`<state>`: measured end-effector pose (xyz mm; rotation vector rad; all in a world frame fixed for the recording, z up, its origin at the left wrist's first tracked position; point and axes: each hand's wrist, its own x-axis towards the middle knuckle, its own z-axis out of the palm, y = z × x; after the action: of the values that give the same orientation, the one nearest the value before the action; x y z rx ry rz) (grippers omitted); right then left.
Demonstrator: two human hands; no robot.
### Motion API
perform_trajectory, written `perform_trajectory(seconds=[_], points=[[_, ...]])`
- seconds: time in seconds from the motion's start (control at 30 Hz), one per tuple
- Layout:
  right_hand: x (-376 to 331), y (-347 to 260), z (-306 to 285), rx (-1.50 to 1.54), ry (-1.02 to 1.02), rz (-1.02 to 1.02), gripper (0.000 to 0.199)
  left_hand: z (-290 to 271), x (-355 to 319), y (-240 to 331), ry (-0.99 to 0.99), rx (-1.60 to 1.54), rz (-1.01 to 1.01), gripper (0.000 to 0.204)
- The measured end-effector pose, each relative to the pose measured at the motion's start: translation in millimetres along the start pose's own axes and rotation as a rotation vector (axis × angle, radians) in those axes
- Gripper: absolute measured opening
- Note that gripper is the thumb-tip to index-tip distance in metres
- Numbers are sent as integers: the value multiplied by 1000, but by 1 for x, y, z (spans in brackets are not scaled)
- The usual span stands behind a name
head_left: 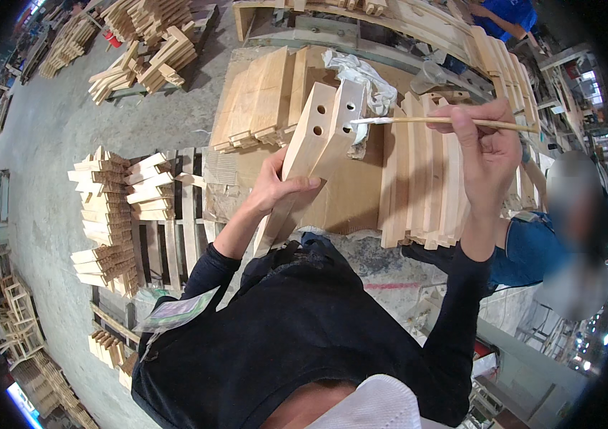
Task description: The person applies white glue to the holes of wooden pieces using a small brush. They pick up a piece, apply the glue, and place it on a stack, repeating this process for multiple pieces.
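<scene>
A grey concrete floor (46, 157) with stacked pale timber (107, 222) fills the frame's left. At upper centre, over a cardboard-topped table (354, 204), the left hand (279, 187) wraps its grip around two smooth, squared wooden bars (307, 154), tilted together, seemingly so their round-holed ends face the right hand (486, 146), whose pinched grip holds a slender stick (411, 120), white tip beside a lower hole (347, 129).

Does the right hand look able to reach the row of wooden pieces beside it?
Probably yes: the right hand is close to the row of wooden pieces and nothing seems to block the way, though that hand holds a thin stick.
</scene>
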<state>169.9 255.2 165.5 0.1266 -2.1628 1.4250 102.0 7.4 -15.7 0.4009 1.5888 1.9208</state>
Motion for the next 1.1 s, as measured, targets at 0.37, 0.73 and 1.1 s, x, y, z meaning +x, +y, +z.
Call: perform_trajectory(seconds=[0.37,0.73,1.1], points=[[24,-17,22,-226,-277,-62,16,7,1,1,-6,-27,49,67],[27,-16,21,-217,-242,-96,15,1,5,-3,-11,-46,40,71],[33,-10,22,-317,-254,-134,17,9,0,6,-16,-47,56,72]])
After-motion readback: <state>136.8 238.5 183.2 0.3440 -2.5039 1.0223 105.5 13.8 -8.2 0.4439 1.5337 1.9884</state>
